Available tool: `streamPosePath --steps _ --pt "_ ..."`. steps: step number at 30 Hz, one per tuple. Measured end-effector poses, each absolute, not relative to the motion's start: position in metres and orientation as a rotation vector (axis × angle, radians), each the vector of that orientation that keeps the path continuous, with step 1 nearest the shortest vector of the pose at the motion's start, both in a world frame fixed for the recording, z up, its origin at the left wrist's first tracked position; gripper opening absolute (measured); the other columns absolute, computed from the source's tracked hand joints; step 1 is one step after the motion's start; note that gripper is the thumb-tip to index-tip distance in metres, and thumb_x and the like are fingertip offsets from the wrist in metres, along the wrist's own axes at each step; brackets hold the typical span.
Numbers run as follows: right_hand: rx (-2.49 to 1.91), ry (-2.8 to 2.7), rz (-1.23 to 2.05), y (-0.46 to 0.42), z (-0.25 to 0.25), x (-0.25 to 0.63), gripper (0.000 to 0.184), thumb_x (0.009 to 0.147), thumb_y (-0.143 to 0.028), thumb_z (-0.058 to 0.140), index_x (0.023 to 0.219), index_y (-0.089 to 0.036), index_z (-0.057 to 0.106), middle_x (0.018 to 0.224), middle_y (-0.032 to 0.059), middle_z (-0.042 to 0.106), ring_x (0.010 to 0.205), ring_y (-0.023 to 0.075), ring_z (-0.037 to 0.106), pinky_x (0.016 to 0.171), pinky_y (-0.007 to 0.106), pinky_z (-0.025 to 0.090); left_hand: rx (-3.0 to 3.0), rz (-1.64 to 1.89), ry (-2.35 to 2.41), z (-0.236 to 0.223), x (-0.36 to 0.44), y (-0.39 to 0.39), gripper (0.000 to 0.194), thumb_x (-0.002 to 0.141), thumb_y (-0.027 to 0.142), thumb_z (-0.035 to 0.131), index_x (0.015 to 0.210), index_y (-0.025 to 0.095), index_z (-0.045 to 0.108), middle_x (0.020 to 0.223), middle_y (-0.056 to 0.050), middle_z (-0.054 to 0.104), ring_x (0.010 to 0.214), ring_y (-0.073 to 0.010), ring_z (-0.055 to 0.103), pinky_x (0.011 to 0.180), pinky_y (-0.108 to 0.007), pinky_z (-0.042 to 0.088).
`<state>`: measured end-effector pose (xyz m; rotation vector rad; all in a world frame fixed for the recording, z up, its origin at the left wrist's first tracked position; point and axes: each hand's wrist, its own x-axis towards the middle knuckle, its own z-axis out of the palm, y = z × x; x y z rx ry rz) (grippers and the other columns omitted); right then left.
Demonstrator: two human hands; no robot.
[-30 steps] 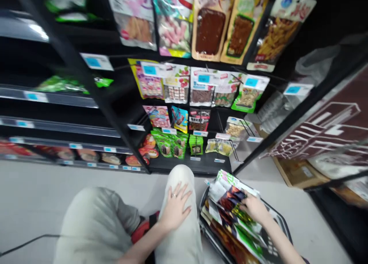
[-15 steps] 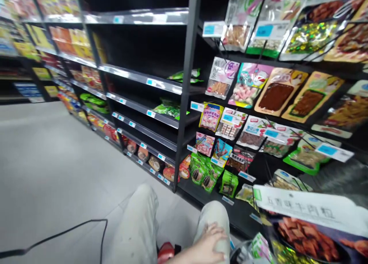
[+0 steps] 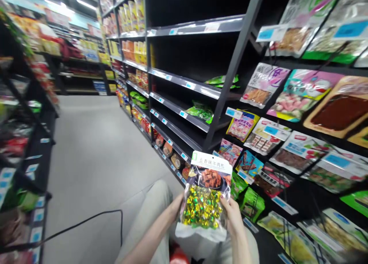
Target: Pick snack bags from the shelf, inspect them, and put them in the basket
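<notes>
Clear plastic with a white header: snack bag, held upright between both hands, in front of the knees.
Left grip: left hand closed on the bag's left edge, fingers mostly hidden behind the pack.
Right grip: right hand clamped on the bag's right edge, thumb on the front face, fingers wrapped behind.
Bag contents: green and gold foil-wrapped pieces filling the clear lower window; printed picture of brown cubes on a dark plate above them; dark characters on the white header strip.
Bag bottom: pale, crumpled, hanging just below both grips.
Right of the grips: hanging snack packs on dark pegs, with blue price tags.
Above and beyond the grips: dark shelves, carrying a few green packets.
Left of the grips: grey floor with a black cable lying across it.
</notes>
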<state>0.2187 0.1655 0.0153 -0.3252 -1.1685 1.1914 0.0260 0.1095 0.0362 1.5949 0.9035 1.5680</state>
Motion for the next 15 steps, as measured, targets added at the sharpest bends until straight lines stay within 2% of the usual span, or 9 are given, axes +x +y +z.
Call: streamPosePath --steps 3,6,8,10,12,15 --pt "-0.297 -1.097 1.28 0.2 -0.006 0.174 0.035 0.055 -0.041 0.071 0.075 -0.014 0.064 0.069 0.0029 0.065 0.066 0.0178 0.058 0.063 0.027 0.045 1.451 1.636 0.947 0.027 -0.008 0.125 0.038 0.07 0.045 0.054 0.088 0.014 0.061 0.067 -0.007 0.065 0.069 -0.0235 0.061 0.068 -0.035 0.047" --pt "-0.35 -1.064 1.345 0.23 -0.034 0.147 0.037 0.054 -0.041 0.071 0.078 -0.013 0.065 0.071 0.0037 0.066 0.068 0.0196 0.059 0.063 0.028 0.045 1.445 1.704 0.953 0.015 -0.025 0.139 0.05 0.065 0.03 0.064 0.111 0.015 0.051 0.097 -0.008 0.063 0.087 -0.0248 0.058 0.079 -0.034 0.044" --pt "-0.393 -1.023 1.388 0.244 -0.051 0.137 0.038 0.055 -0.041 0.07 0.08 -0.013 0.064 0.07 0.0036 0.066 0.067 0.0206 0.06 0.062 0.029 0.046 1.53 1.76 0.943 0.008 -0.03 0.147 0.068 0.063 0.025 0.066 0.124 0.02 0.037 0.122 -0.009 0.049 0.104 -0.0243 0.051 0.089 -0.032 0.039" --pt "-0.419 -0.986 1.416 0.254 -0.063 0.133 0.039 0.055 -0.041 0.07 0.081 -0.013 0.064 0.068 0.0029 0.066 0.067 0.0211 0.06 0.061 0.03 0.046 1.628 1.803 0.939 0.003 -0.033 0.154 0.082 0.061 0.024 0.069 0.13 0.024 0.025 0.136 -0.009 0.031 0.111 -0.0234 0.045 0.093 -0.031 0.036" --pt "-0.421 -0.983 1.428 0.258 -0.068 0.132 0.038 0.055 -0.041 0.07 0.081 -0.014 0.063 0.069 0.0026 0.066 0.068 0.0206 0.059 0.062 0.029 0.045 1.654 1.793 0.971 -0.001 -0.036 0.16 0.08 0.062 0.028 0.069 0.129 0.024 0.026 0.135 -0.01 0.033 0.108 -0.0226 0.047 0.089 -0.032 0.039" --pt "-0.432 -0.998 1.394 0.259 -0.069 0.135 0.035 0.057 -0.04 0.069 0.079 -0.014 0.063 0.07 0.0023 0.065 0.069 0.0191 0.058 0.064 0.028 0.045 1.618 1.733 1.043 -0.003 -0.041 0.165 0.049 0.074 0.043 0.054 0.113 0.014 0.048 0.11 -0.01 0.056 0.094 -0.0217 0.054 0.082 -0.033 0.042"
